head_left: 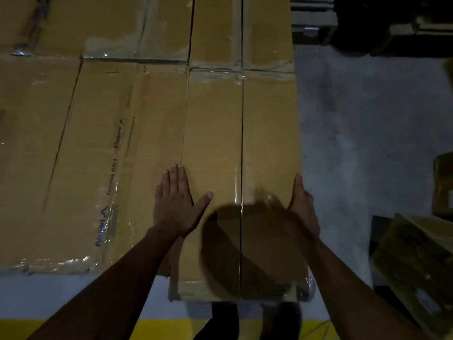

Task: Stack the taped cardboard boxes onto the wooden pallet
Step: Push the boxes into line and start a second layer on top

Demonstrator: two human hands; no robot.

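Observation:
A long taped cardboard box point(240, 133) lies at the right end of a layer of boxes and sticks out a little toward me past its neighbours. My left hand point(177, 204) presses flat on its top near the left edge, fingers straight. My right hand point(300, 209) rests against the box's right top edge, thumb on the lid and fingers along the side. A printed box point(98, 155) lies beside it on the left. The wooden pallet under the boxes is hidden.
More taped boxes point(152, 28) fill the back and left. Grey concrete floor point(367, 131) runs along the right, with loose boxes point(416, 261) at the lower right and dark stacked goods point(392, 23) at the top right. A yellow floor line point(159, 330) crosses at my feet.

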